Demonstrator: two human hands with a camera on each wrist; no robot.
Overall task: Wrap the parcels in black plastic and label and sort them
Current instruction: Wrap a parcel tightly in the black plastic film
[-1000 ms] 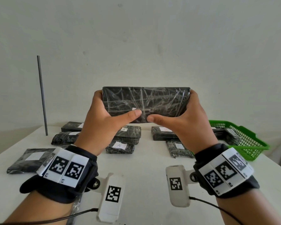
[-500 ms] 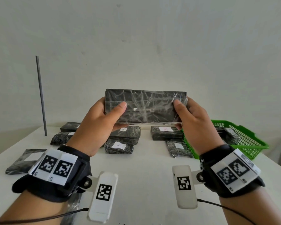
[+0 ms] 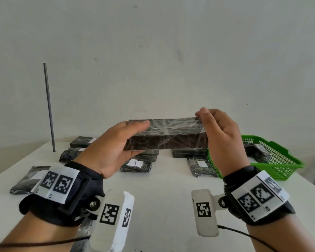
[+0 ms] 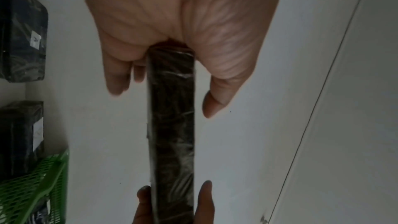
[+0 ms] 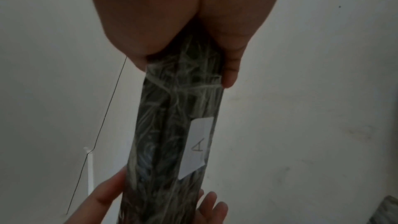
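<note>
A long parcel [image 3: 168,134] wrapped in black plastic hangs in the air above the table, held level between both hands. My left hand [image 3: 116,146] grips its left end, thumb on top and fingers beneath. At the other end my right hand [image 3: 218,135] pinches it, thumb over the top edge. The left wrist view looks along the parcel's narrow side [image 4: 172,125]. In the right wrist view a white label [image 5: 198,146] marked "A" shows on the parcel's face [image 5: 163,142].
Several wrapped, labelled parcels lie on the white table [image 3: 162,182], among them one marked "A" [image 3: 135,165]. A green plastic basket [image 3: 280,160] with parcels inside stands at the right. A thin dark rod [image 3: 49,108] stands upright at the back left.
The parcel has been tipped from upright, broad face toward me, to lying flat and lower. Both thumbs have moved from its middle out to its ends.
</note>
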